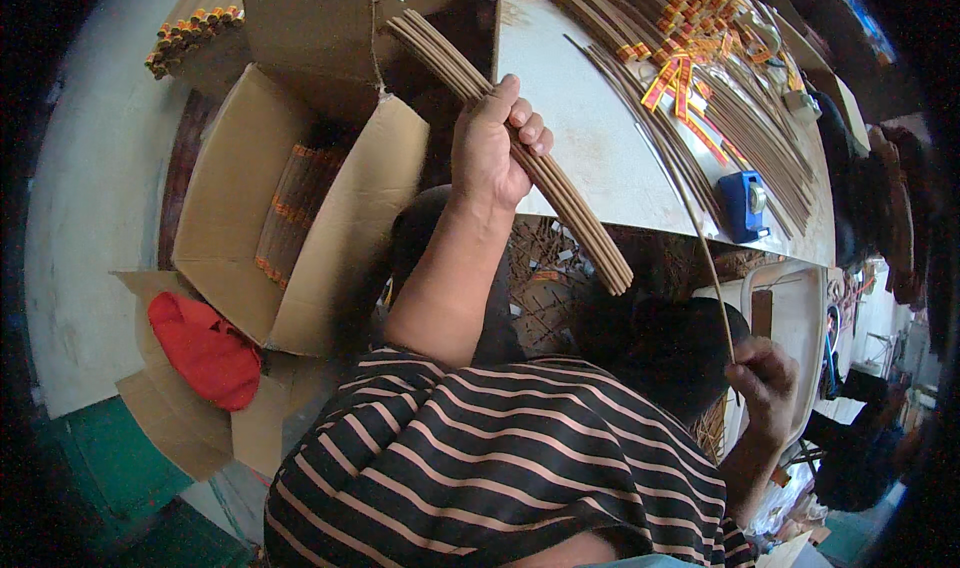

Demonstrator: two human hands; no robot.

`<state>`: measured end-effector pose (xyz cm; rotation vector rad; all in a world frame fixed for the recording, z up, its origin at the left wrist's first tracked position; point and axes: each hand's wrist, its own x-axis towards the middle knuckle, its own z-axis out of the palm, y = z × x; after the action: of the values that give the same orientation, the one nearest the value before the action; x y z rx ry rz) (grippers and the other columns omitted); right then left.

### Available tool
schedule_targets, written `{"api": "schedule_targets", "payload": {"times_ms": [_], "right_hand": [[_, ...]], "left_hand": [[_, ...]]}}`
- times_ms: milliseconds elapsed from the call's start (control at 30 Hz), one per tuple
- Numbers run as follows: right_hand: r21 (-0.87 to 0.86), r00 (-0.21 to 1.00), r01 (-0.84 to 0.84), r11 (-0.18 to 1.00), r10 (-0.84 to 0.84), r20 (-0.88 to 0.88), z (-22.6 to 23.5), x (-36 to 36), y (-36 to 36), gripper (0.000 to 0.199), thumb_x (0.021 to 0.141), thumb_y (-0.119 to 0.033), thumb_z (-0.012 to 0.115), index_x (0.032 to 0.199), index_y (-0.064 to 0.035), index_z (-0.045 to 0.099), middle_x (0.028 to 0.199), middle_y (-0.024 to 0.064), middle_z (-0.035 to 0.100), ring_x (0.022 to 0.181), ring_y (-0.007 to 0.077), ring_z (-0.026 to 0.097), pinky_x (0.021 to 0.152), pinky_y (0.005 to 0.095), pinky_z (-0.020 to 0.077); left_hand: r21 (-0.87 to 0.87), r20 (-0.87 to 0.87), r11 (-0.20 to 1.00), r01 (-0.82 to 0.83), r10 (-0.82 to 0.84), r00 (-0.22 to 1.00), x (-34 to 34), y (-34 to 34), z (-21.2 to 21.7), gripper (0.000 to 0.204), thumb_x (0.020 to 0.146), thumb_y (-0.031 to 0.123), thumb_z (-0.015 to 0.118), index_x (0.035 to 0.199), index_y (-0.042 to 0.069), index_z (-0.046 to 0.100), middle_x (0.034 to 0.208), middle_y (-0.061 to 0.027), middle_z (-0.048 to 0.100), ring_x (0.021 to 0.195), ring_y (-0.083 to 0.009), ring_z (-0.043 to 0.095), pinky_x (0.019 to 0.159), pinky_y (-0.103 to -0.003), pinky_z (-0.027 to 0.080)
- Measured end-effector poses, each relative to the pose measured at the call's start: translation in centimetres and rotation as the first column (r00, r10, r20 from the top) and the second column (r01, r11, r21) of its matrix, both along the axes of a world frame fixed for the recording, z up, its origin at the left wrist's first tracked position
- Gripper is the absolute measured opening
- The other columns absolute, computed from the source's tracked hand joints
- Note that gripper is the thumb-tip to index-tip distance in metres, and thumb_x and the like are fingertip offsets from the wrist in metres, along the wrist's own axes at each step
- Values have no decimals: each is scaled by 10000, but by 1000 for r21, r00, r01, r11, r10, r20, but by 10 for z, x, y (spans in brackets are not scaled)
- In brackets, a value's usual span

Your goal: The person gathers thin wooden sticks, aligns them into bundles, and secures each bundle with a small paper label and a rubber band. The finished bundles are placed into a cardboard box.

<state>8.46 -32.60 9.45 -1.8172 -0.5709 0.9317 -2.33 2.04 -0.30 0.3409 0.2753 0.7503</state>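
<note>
A bundle of thin brown incense sticks point(578, 216) runs slantwise in front of me, its lower end past the table's near edge. My left hand point(490, 153) is closed around the bundle near its middle. Down at the right, my right hand point(765, 380) pinches the lower end of a single long incense stick point(712, 268) between thumb and fingers. That stick slopes up and left toward the white table point(580, 158). More loose incense sticks point(775, 148) lie on the table beside red and yellow paper strips point(683, 90).
Bundles with red-yellow bands point(610, 18) cover the table's far side. A blue tape dispenser point(738, 208) sits near its right edge. On my left, an open cardboard box point(228, 183) holds banded bundles point(300, 203); a red cloth point(205, 350) lies on its flap. Stick pieces point(548, 268) litter the floor.
</note>
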Motion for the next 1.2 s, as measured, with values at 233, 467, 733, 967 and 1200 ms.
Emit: {"api": "schedule_targets", "payload": {"times_ms": [233,467,733,967,1200], "right_hand": [[-9,805,-175,984,149,574,-21,-32,90,175,761,11,623,930,-26,601,822,92,594,738,163,579,660,248,459],[124,647,-238,963,62,760,-40,-43,134,186,745,11,617,926,-22,590,831,132,595,732,270,586,653,321,486],[116,557,-329,937,94,825,-46,-46,146,179,755,2,620,931,-16,596,834,125,592,722,243,589,623,302,479],[67,421,-438,896,139,896,-51,-43,146,299,702,-4,636,989,-37,560,840,113,575,731,277,564,625,341,488],[3,364,-456,890,184,913,-48,-44,144,309,698,-21,640,997,-41,566,848,99,569,745,263,559,628,336,492]], "left_hand": [[17,-30,997,70,-69,997,5,-13,2,251,829,247,607,677,98,474,596,-17,477,528,-149,480,482,-288,413],[-13,-97,998,61,-62,993,8,-12,-6,241,807,248,631,820,26,536,720,-103,584,685,-267,599,705,-438,525],[-40,-83,997,69,-72,994,7,-15,-1,247,825,282,610,780,53,527,699,-98,577,664,-277,603,709,-451,529],[-14,-75,995,99,-100,992,9,-14,-3,268,824,348,598,711,122,509,632,-35,535,565,-176,539,586,-355,498],[-58,27,988,146,-145,989,9,-11,-6,265,821,357,601,706,133,520,578,6,460,506,-123,452,465,-265,390]]}}
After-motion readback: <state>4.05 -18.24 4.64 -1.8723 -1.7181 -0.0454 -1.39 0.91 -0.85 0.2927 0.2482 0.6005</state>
